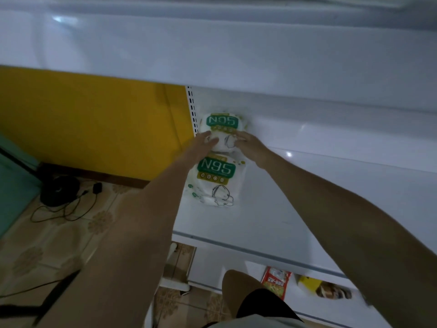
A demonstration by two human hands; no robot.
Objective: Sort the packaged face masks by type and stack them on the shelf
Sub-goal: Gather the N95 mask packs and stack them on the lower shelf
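White shelf point(295, 209) with two N95 packs point(216, 172)

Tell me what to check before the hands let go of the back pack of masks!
1. Both hands on the back pack: the left hand and the right hand touch it. Ok.
2. Same kind together: the back pack and the front pack both read N95. Ok.
3. The back pack is on the shelf, far in. Ok.
4. The two packs sit in a row, one behind the other. Ok.
5. More packs hidden under the back pack: cannot tell.
6. The back pack lies flat: cannot tell, the picture is blurred there.
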